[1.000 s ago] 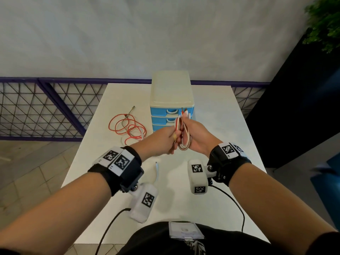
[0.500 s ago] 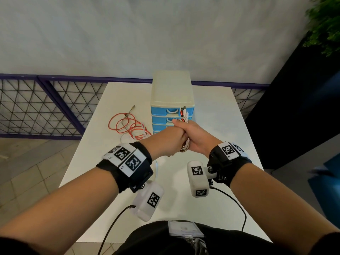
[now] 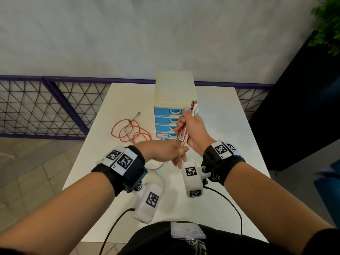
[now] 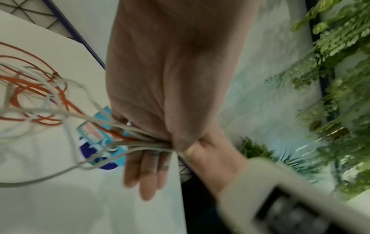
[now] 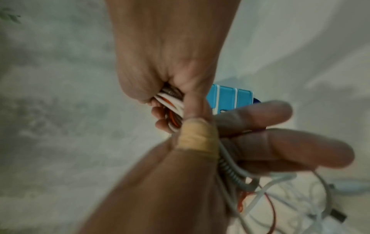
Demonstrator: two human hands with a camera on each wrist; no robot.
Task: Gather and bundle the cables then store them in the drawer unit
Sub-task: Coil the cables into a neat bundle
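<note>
My right hand [image 3: 190, 126] grips a folded cable bundle [image 3: 184, 138] upright in front of the drawer unit [image 3: 173, 100], with the plugs [image 3: 194, 105] sticking out above the fist. Just below it, my left hand [image 3: 180, 152] pinches the bundle's lower end between its taped thumb [image 5: 197, 137] and its fingers [image 5: 280, 150]. White and red strands [image 4: 140, 142] trail from that pinch down to the table. In the right wrist view the bundle [image 5: 170, 101] sits inside my right fist. All blue drawers look closed.
A loose red cable [image 3: 132, 131] lies coiled on the white table [image 3: 230, 144] left of the drawer unit. White cable slack [image 3: 160, 167] lies under my left wrist. A purple mesh railing [image 3: 55, 107] runs behind the table, and a dark panel [image 3: 303, 116] stands to the right.
My left hand slid from over the right fist down to the bundle's lower end. The right hand lifted the bundle slightly toward the top drawer.
</note>
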